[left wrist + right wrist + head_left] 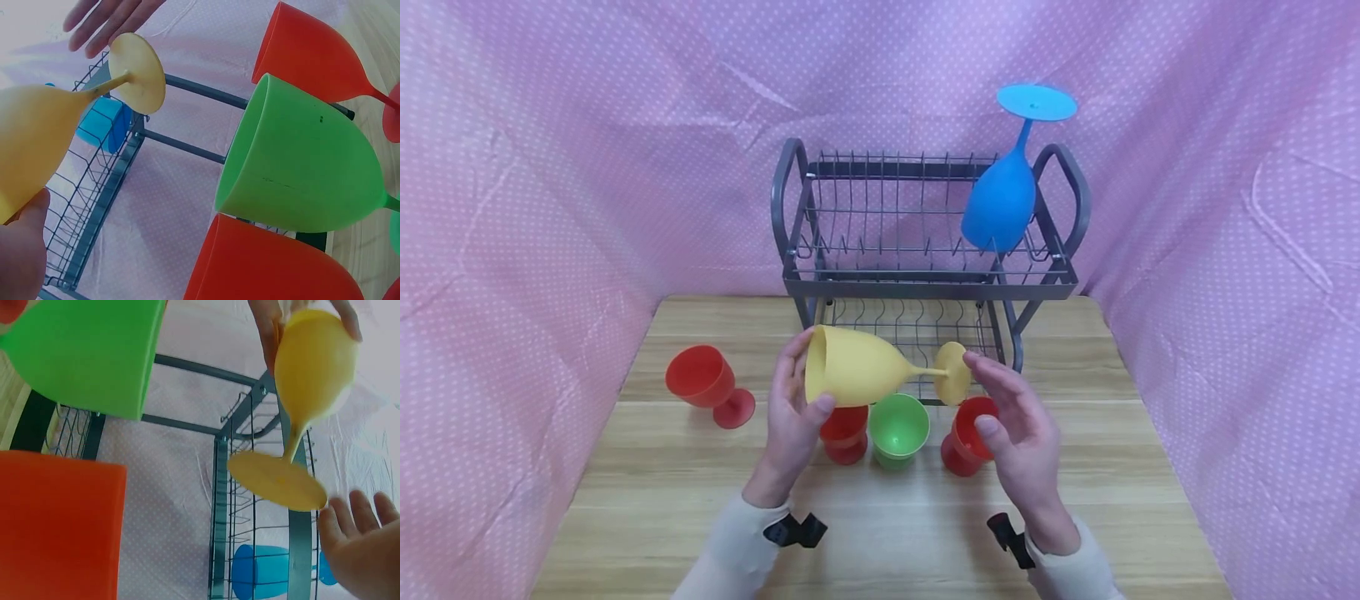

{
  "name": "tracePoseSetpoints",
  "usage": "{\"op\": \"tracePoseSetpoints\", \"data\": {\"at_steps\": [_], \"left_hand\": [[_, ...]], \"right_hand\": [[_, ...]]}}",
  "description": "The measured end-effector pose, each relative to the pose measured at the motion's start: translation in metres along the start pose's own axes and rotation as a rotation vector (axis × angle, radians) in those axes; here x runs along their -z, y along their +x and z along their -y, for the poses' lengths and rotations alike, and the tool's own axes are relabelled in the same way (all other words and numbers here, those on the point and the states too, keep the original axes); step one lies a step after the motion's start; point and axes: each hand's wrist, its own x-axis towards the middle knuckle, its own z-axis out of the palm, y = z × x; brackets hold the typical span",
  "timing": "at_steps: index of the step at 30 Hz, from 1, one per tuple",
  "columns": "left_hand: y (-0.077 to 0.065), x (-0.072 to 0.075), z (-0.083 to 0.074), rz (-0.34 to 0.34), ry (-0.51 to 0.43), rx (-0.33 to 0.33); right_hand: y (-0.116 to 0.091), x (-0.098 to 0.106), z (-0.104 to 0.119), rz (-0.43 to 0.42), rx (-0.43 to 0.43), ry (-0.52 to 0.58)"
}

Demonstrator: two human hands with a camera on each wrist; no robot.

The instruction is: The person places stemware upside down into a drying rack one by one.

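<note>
My left hand [793,412] grips a yellow wine goblet [861,367] by its bowl near the rim, thumb in front and fingers behind. The goblet lies sideways in the air, its mouth to the left and its round foot to the right. Beside that foot is my right hand [1022,433], fingers extended and thumb apart, the fingertips right at the foot's edge. Below the goblet stand a green goblet [899,429] and a red goblet [845,435] side by side. Another red goblet [962,446] stands near the right hand.
A dark two-tier dish rack [925,290] stands at the back of the wooden table [895,533]. On its upper tier, at the right, a blue goblet [1002,200] rests upside down. A third red goblet [702,379] is at the left. Pink dotted cloth [550,208] surrounds the table.
</note>
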Motion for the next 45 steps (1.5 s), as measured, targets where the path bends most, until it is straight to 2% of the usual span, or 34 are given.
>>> {"op": "tracePoseSetpoints", "data": {"at_steps": [6, 12, 15, 24, 28, 37, 45], "left_hand": [[0.002, -0.002, 0.003, -0.016, 0.011, -0.018], [0.007, -0.008, 0.004, -0.015, -0.022, -0.062], [0.010, -0.012, 0.004, -0.008, -0.061, -0.083], [0.015, -0.022, 0.006, -0.030, -0.157, -0.087], [0.016, -0.024, 0.009, -0.035, -0.172, -0.088], [0.017, -0.029, 0.012, -0.046, -0.205, -0.103], [0.016, -0.034, 0.016, -0.060, -0.211, -0.087]], "right_hand": [[-0.004, -0.005, 0.000, -0.032, 0.034, 0.008], [-0.007, -0.015, -0.005, 0.038, 0.032, 0.090], [-0.011, -0.021, -0.008, 0.079, -0.034, 0.086], [-0.019, -0.037, -0.015, 0.128, -0.364, 0.016], [-0.016, -0.042, -0.020, 0.133, -0.450, 0.024], [-0.006, -0.053, -0.026, 0.084, -0.544, 0.120], [0.002, -0.065, -0.030, 0.016, -0.544, 0.323]]}}
